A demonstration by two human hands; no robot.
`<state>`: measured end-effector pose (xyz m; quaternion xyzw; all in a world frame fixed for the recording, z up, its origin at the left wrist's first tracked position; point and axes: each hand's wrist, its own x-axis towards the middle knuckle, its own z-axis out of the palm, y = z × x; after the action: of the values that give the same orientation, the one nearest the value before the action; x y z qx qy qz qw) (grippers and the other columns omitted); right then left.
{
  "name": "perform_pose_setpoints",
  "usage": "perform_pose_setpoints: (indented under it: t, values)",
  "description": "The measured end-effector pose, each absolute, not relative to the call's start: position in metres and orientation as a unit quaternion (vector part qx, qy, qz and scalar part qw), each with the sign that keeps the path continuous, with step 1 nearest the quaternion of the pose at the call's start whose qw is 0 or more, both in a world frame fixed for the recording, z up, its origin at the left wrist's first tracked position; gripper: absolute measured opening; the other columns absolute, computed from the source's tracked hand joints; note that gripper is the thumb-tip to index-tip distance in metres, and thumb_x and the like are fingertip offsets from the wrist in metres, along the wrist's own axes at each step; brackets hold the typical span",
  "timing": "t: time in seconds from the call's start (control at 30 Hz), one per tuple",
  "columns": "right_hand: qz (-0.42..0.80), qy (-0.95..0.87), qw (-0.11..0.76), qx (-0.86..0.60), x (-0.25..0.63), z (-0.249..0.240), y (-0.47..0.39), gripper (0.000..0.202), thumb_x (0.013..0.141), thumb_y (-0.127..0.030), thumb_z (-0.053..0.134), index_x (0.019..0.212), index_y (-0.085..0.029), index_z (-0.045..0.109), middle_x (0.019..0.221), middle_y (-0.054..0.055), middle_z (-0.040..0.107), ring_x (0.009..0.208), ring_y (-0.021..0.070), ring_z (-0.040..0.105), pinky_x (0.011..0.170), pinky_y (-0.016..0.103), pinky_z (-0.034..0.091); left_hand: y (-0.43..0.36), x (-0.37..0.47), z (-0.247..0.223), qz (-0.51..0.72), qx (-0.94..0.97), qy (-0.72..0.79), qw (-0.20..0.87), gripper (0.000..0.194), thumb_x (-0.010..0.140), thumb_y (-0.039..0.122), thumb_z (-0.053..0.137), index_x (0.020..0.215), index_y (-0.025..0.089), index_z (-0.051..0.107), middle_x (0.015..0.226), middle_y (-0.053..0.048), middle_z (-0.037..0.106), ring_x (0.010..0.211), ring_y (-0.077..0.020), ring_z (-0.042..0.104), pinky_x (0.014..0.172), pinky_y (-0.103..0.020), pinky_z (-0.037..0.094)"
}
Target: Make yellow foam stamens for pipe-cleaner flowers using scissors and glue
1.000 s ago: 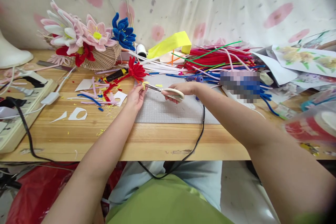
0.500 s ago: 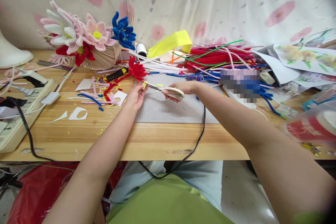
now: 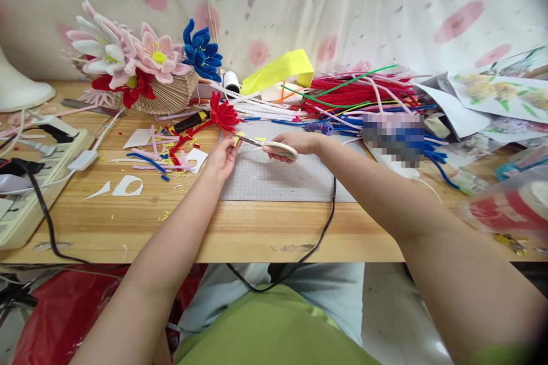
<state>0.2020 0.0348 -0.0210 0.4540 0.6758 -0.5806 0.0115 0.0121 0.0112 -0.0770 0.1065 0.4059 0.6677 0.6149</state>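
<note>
Closed around the pale handles of a pair of scissors (image 3: 280, 150), my right hand (image 3: 293, 145) is above the grey cutting mat (image 3: 282, 182). The blades point left, at a small yellow piece of paper (image 3: 240, 138). My left hand (image 3: 223, 157) pinches that yellow piece between thumb and fingers, close to the blade tips. Just behind the left hand lies a red pipe-cleaner flower (image 3: 223, 114). Another bit of yellow shows by the blades.
Pipe-cleaner flowers (image 3: 158, 57) stand at the back left. Bundles of red pipe cleaners (image 3: 359, 94) and a folded yellow sheet (image 3: 278, 71) lie behind the mat. A power strip (image 3: 51, 177) is at left. A black cable (image 3: 327, 222) hangs over the table edge.
The scissors have turned slightly and shifted a little left, their blades closer together at the yellow piece. My left hand has stayed nearly still.
</note>
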Motion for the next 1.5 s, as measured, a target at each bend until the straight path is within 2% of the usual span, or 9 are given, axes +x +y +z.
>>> perform_pose_setpoints:
  t: [0.3, 0.4, 0.57, 0.7, 0.83, 1.1, 1.3, 1.4, 1.5]
  values:
    - [-0.528, 0.701, -0.026, 0.478, 0.205, -0.018, 0.043, 0.049, 0.073, -0.065, 0.058, 0.072, -0.016, 0.054, 0.060, -0.002, 0.053, 0.049, 0.0057, 0.046, 0.046, 0.018, 0.039, 0.014, 0.008, -0.078, 0.672, 0.112, 0.405, 0.610, 0.019, 0.070, -0.005, 0.052, 0.066, 0.014, 0.050, 0.067, 0.001, 0.062, 0.084, -0.0107, 0.067, 0.086, -0.022, 0.054]
    - [-0.406, 0.735, -0.012, 0.543, 0.209, -0.012, 0.054, 0.052, 0.073, -0.069, 0.055, 0.074, -0.017, 0.056, 0.065, 0.003, 0.057, 0.057, 0.0106, 0.053, 0.054, 0.023, 0.044, 0.015, 0.008, -0.080, 0.669, 0.117, 0.414, 0.607, 0.020, 0.072, -0.004, 0.051, 0.066, 0.014, 0.048, 0.067, 0.001, 0.061, 0.083, -0.0112, 0.068, 0.082, -0.021, 0.054]
    - [-0.162, 0.790, 0.082, 0.586, 0.204, -0.006, 0.073, 0.058, 0.071, -0.069, 0.056, 0.090, -0.014, 0.064, 0.094, 0.014, 0.065, 0.091, 0.0267, 0.062, 0.076, 0.033, 0.047, 0.014, 0.007, -0.079, 0.687, 0.129, 0.438, 0.565, 0.023, 0.069, -0.005, 0.053, 0.070, 0.017, 0.045, 0.060, 0.005, 0.055, 0.075, -0.0092, 0.067, 0.080, -0.022, 0.054]
    - [-0.078, 0.781, 0.091, 0.613, 0.191, -0.005, 0.084, 0.053, 0.080, -0.057, 0.053, 0.101, -0.010, 0.065, 0.108, 0.020, 0.064, 0.103, 0.0308, 0.060, 0.085, 0.036, 0.046, 0.016, 0.000, -0.079, 0.721, 0.134, 0.447, 0.512, 0.024, 0.070, -0.001, 0.054, 0.076, 0.019, 0.045, 0.063, 0.007, 0.055, 0.069, -0.0065, 0.065, 0.080, -0.023, 0.053]
    - [-0.032, 0.772, 0.092, 0.628, 0.182, -0.012, 0.102, 0.041, 0.081, -0.039, 0.059, 0.107, -0.008, 0.063, 0.111, 0.021, 0.064, 0.106, 0.0315, 0.059, 0.089, 0.035, 0.046, 0.018, -0.009, -0.081, 0.734, 0.142, 0.473, 0.467, 0.023, 0.071, 0.002, 0.055, 0.079, 0.020, 0.044, 0.067, 0.007, 0.056, 0.068, -0.0059, 0.065, 0.078, -0.022, 0.052]
    - [-0.022, 0.783, 0.059, 0.619, 0.175, -0.041, 0.130, 0.036, 0.081, -0.015, 0.053, 0.116, -0.005, 0.058, 0.121, 0.023, 0.059, 0.110, 0.0288, 0.058, 0.089, 0.031, 0.045, 0.009, -0.002, -0.081, 0.667, 0.268, 0.498, 0.486, 0.036, 0.063, 0.005, 0.067, 0.088, 0.020, 0.045, 0.068, 0.004, 0.059, 0.065, -0.0103, 0.065, 0.069, -0.024, 0.053]
    - [0.019, 0.794, 0.009, 0.607, 0.179, -0.053, 0.130, 0.039, 0.084, -0.007, 0.042, 0.122, -0.002, 0.050, 0.124, 0.023, 0.056, 0.113, 0.0274, 0.056, 0.091, 0.032, 0.043, 0.004, 0.005, -0.092, 0.525, 0.433, 0.516, 0.520, 0.053, 0.061, 0.006, 0.070, 0.108, 0.021, 0.052, 0.072, 0.001, 0.064, 0.061, -0.0127, 0.064, 0.061, -0.024, 0.051]
    - [0.025, 0.790, -0.003, 0.613, 0.181, -0.057, 0.131, 0.039, 0.085, -0.005, 0.037, 0.120, -0.003, 0.052, 0.122, 0.022, 0.057, 0.111, 0.0275, 0.057, 0.089, 0.034, 0.044, 0.001, 0.008, -0.097, 0.484, 0.514, 0.527, 0.473, 0.056, 0.060, 0.008, 0.072, 0.112, 0.023, 0.056, 0.076, 0.000, 0.067, 0.062, -0.0116, 0.061, 0.063, -0.023, 0.050]
    - [0.030, 0.786, -0.024, 0.617, 0.178, -0.056, 0.128, 0.037, 0.084, -0.006, 0.041, 0.118, -0.005, 0.053, 0.121, 0.021, 0.058, 0.109, 0.0268, 0.057, 0.087, 0.034, 0.044, -0.003, 0.010, -0.095, 0.428, 0.610, 0.542, 0.387, 0.052, 0.065, 0.014, 0.071, 0.115, 0.022, 0.058, 0.082, -0.001, 0.069, 0.071, -0.0135, 0.063, 0.075, -0.027, 0.050]
